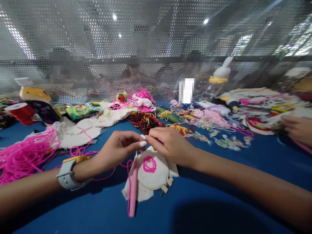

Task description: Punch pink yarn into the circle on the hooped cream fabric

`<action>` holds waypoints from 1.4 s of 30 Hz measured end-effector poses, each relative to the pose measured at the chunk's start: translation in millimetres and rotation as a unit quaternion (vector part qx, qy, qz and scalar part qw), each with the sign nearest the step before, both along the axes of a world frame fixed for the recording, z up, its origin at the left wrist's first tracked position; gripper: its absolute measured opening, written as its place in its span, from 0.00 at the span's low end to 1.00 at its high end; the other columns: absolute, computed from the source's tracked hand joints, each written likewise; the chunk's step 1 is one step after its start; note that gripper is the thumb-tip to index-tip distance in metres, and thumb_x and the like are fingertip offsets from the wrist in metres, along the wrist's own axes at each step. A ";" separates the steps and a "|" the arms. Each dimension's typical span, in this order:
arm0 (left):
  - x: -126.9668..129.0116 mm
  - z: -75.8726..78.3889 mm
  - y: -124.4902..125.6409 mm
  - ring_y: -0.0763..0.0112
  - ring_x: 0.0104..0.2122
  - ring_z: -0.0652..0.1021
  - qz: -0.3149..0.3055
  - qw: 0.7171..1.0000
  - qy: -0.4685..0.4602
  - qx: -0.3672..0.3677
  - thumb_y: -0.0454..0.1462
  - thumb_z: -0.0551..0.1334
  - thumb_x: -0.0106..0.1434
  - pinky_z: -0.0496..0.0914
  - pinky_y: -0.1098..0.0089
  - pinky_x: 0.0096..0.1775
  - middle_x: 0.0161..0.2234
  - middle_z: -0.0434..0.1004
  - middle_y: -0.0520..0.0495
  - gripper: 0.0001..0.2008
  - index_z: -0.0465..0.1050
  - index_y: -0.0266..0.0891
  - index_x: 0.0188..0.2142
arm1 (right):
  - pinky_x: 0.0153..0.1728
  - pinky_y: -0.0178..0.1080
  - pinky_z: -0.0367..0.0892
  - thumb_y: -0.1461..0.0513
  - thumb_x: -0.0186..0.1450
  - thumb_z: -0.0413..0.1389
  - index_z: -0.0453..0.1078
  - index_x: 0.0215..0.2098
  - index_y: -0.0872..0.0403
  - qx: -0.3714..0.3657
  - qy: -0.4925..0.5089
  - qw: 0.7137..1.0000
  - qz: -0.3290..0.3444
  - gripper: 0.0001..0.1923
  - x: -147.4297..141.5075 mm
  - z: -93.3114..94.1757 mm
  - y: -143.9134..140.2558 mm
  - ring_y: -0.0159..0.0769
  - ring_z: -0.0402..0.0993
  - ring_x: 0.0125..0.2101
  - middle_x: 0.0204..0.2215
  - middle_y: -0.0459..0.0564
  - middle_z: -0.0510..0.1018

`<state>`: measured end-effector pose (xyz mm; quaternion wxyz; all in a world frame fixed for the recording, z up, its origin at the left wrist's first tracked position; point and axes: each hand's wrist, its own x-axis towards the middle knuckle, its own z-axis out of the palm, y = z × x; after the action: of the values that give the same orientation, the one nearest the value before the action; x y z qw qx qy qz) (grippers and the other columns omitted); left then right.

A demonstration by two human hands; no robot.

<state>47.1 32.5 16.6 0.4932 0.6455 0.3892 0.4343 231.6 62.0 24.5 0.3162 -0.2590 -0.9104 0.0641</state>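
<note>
My left hand [124, 144] and my right hand [168, 143] meet fingertip to fingertip above the hoop's far edge. Both are closed in a pinch; whatever lies between the fingers is too small or hidden to make out. Beneath them, an embroidery hoop [158, 178] lies on the table with white cloth [143, 191] stretched in it. The cloth bears a ring of pink stitches [149, 164]. Beside the hoop's left side rests a pink-handled punch needle [133, 191], its metal tip just under my left fingers. Pink yarn [129, 185] runs along its handle.
On the left are a heap of pink yarn [26, 156], a bottle [41, 100], a red spool [20, 113] and white fabric [75, 131]. Wrapped candies [229, 143] and tangled threads [207, 117] lie to the right. Another person's hand [298, 130] shows at the right edge.
</note>
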 end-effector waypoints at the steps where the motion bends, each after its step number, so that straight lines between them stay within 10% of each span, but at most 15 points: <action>1: -0.5 -0.5 0.4 0.76 0.26 0.75 0.002 1.000 -0.006 -0.002 0.35 0.67 0.55 0.71 0.75 0.31 0.26 0.76 0.51 0.04 0.76 0.35 0.29 | 0.24 0.33 0.50 0.62 0.68 0.47 0.58 0.20 0.55 -0.024 0.014 1.000 0.001 0.17 0.9 1.7 0.8 0.26 0.56 0.20 0.18 0.42 0.60; 9: -1.1 0.7 2.4 0.79 0.26 0.75 0.030 0.997 -0.065 -0.032 0.33 0.67 0.55 0.70 0.79 0.31 0.25 0.74 0.52 0.06 0.71 0.34 0.30 | 0.31 0.32 0.65 0.64 0.60 0.58 0.70 0.36 0.56 -0.290 0.089 0.949 0.092 0.06 3.3 7.7 10.9 0.29 0.71 0.30 0.29 0.46 0.76; 22: -1.2 -0.7 2.3 0.76 0.28 0.77 0.016 0.997 -0.062 -0.042 0.33 0.67 0.55 0.72 0.76 0.33 0.29 0.77 0.48 0.07 0.73 0.33 0.34 | 0.30 0.34 0.59 0.66 0.67 0.47 0.64 0.29 0.57 0.042 0.012 0.997 0.066 0.09 4.0 3.3 7.5 0.31 0.63 0.27 0.25 0.48 0.69; 28: -0.8 -1.3 0.7 0.75 0.26 0.77 0.018 0.996 -0.074 -0.053 0.33 0.68 0.55 0.71 0.75 0.31 0.26 0.77 0.50 0.12 0.70 0.34 0.38 | 0.34 0.34 0.63 0.61 0.61 0.59 0.66 0.41 0.57 -0.051 0.034 0.992 0.112 0.12 4.8 5.5 6.0 0.31 0.68 0.33 0.34 0.50 0.72; 38: -0.6 -0.8 0.7 0.74 0.26 0.78 -0.004 0.993 -0.089 -0.075 0.33 0.68 0.54 0.71 0.75 0.32 0.26 0.79 0.48 0.11 0.70 0.33 0.36 | 0.31 0.33 0.67 0.66 0.59 0.59 0.74 0.32 0.56 -0.275 0.111 0.954 0.042 0.02 -0.5 10.0 -0.6 0.31 0.74 0.30 0.29 0.47 0.79; 42: -1.9 -0.6 2.9 0.76 0.26 0.79 0.002 0.992 -0.100 -0.079 0.32 0.68 0.54 0.72 0.77 0.32 0.25 0.79 0.49 0.12 0.70 0.32 0.37 | 0.32 0.32 0.64 0.68 0.59 0.58 0.74 0.29 0.56 -0.186 0.102 0.977 0.022 0.04 -0.1 7.6 -0.3 0.29 0.72 0.30 0.28 0.46 0.77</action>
<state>45.2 35.4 16.0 0.5781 0.5571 0.3721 0.4658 231.5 61.7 32.1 0.3519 -0.2850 -0.8510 0.2658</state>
